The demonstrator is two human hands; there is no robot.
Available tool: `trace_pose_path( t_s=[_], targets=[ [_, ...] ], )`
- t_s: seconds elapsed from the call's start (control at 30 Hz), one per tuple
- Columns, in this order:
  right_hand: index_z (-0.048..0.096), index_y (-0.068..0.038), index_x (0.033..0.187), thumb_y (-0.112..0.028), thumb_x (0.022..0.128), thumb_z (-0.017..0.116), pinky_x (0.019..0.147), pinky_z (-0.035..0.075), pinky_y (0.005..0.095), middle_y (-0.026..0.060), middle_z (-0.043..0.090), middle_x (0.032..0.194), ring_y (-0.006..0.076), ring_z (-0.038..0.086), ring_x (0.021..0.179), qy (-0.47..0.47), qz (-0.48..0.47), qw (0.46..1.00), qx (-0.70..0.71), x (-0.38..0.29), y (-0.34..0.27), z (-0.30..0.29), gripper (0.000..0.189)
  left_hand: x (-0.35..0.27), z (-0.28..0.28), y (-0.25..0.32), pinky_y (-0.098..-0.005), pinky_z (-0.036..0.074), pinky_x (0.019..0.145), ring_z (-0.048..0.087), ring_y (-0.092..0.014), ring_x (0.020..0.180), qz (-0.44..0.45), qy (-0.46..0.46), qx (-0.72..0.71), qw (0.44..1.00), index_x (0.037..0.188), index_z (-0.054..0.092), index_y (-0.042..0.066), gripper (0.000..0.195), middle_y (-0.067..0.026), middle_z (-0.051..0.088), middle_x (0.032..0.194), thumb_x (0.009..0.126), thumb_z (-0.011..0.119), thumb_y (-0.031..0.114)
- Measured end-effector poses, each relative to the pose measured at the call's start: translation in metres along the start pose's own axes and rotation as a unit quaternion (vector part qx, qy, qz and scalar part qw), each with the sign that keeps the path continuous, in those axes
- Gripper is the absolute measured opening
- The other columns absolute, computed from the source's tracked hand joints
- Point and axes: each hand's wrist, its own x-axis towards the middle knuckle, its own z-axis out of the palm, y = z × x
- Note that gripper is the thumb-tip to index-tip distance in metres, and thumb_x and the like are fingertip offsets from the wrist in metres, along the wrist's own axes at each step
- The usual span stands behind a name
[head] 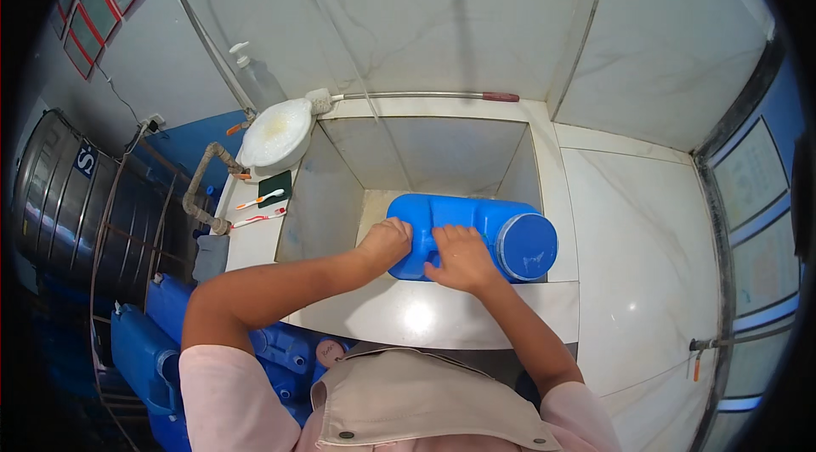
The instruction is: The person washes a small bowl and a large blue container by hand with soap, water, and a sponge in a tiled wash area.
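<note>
A blue plastic water jug (472,211) with a wide round blue screw cap (528,247) lies on its side over the tiled sink basin (433,145), cap to the right. My right hand (462,257) grips the jug around its handle area, with fingers on its upper side. My left hand (387,240) is curled against the jug's left end. Whether something sits inside that curled hand is hidden. Both forearms reach across the white tiled front ledge (446,318).
On the left ledge are a white foamy basin (277,133), a dark green scouring pad (280,181), toothbrushes (258,218) and a pump bottle (252,73). A long-handled brush (421,95) lies behind the sink. Blue jugs (143,350) and a steel tank (64,197) stand left.
</note>
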Motion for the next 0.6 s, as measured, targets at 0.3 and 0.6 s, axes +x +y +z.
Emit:
trace_pose_path(
  t_s=[0.3, 0.6],
  targets=[
    [0.049, -0.007, 0.087, -0.009, 0.065, 0.063, 0.069, 0.042, 0.0383, 0.0092, 0.056, 0.081, 0.0244, 0.057, 0.080, 0.088, -0.043, 0.993, -0.060, 0.004, 0.014, 0.021, 0.026, 0.045, -0.019, -0.059, -0.0237, 0.047, 0.046, 0.055, -0.012, 0.056, -0.093, -0.570, -0.492, 0.652, 0.083, 0.055, 0.005, 0.018, -0.0052, 0.056, 0.065, 0.074, 0.063, 0.018],
    [0.051, -0.004, 0.093, -0.006, 0.069, 0.057, 0.072, 0.042, 0.0389, 0.0111, 0.055, 0.082, 0.0275, 0.056, 0.082, 0.137, -0.048, 0.989, 0.004, -0.001, 0.007, 0.012, 0.025, -0.036, 0.013, -0.086, -0.0257, 0.046, 0.050, 0.050, -0.009, 0.058, -0.211, -0.314, -0.772, 0.510, 0.101, 0.046, 0.007, 0.034, -0.0017, 0.052, 0.076, 0.077, 0.067, 0.018]
  ],
)
